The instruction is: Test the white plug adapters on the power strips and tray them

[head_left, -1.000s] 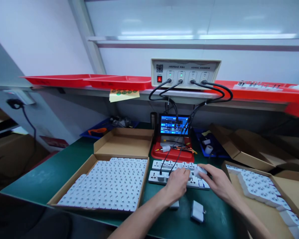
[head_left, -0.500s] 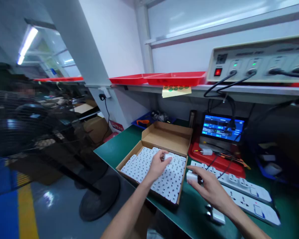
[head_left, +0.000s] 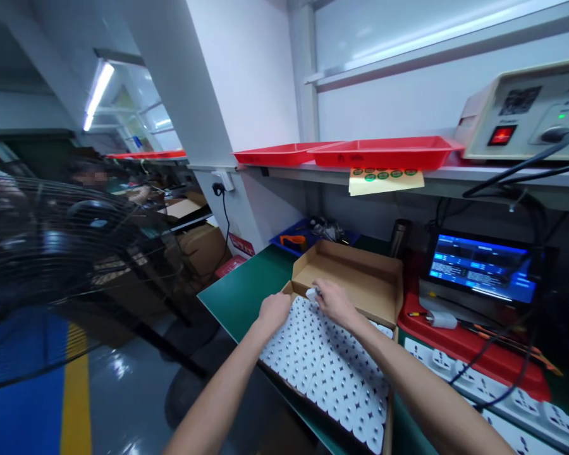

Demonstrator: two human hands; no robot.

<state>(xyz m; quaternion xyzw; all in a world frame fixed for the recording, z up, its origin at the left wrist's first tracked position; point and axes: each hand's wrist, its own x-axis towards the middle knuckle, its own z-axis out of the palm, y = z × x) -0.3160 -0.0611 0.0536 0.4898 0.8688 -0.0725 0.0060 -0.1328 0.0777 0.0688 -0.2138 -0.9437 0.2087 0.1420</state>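
Note:
An open cardboard box [head_left: 391, 414] lies on the green bench, filled with rows of white power adapters [head_left: 334, 354], metal pins facing up. My right hand [head_left: 336, 304] is over the back part of the box, its fingers closed on a white adapter [head_left: 312, 294] near the back left corner. At the left rim, my left hand [head_left: 274, 312] is curled with its fingertips hidden. Whatever it may hold or press there is out of sight.
Behind the box lid stand a blue tray [head_left: 284, 245] and a dark flask [head_left: 400, 237]. White power strips [head_left: 478, 382], a red tray [head_left: 469, 344] and a lit screen [head_left: 483, 265] are at the right. A fan [head_left: 66, 234] stands left of the green bench [head_left: 246, 287].
My right hand has moved left from beside the power strips into the box, carrying a white adapter. My left hand has shifted to the box's left rim. The view has turned left.

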